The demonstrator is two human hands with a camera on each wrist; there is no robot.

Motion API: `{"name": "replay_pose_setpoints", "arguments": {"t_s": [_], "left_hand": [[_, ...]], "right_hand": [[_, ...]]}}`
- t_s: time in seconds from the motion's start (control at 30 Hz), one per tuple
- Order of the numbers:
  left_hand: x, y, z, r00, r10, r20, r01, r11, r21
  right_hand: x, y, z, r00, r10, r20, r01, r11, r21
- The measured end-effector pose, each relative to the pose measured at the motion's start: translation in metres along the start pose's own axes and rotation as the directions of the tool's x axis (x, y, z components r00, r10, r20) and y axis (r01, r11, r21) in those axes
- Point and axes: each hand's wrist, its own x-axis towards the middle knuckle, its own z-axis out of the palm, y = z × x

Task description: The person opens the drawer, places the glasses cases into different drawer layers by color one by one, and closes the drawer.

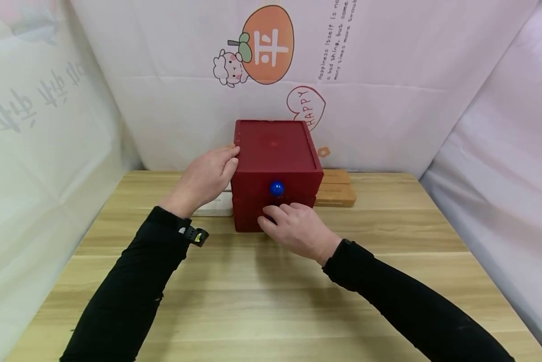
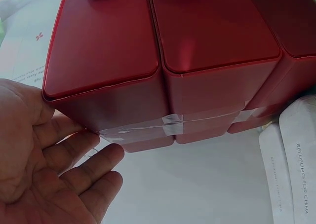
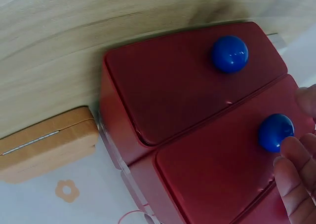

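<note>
A dark red stack of box-like drawers (image 1: 271,146) stands on the wooden table, with blue ball knobs on its front. The top knob (image 1: 277,188) shows in the head view; lower down, the middle knob (image 3: 275,133) and bottom knob (image 3: 230,54) appear in the right wrist view. My left hand (image 1: 209,173) rests against the stack's upper left side, fingers fairly straight. In front of the drawers is my right hand (image 1: 298,229), thumb and fingers loosely bent and spread apart. Its fingertips (image 3: 290,152) are right at the middle knob, not closed around it.
Behind the stack on the right lie orange-brown boxes (image 1: 336,196). White boxes (image 2: 298,160) with printed words lie at its left. Clear tape (image 2: 173,125) runs along the stack's side. A printed white cloth (image 1: 379,100) hangs behind the table (image 1: 234,311).
</note>
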Motion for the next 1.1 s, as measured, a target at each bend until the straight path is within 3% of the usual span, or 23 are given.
{"name": "replay_pose_setpoints", "arguments": {"t_s": [1.1], "left_hand": [[-0.002, 0.006, 0.001, 1.0, -0.007, -0.015, 0.007, 1.0, 0.012]], "right_hand": [[-0.003, 0.0, 0.013, 0.996, 0.084, -0.003, -0.084, 0.993, -0.078]]}}
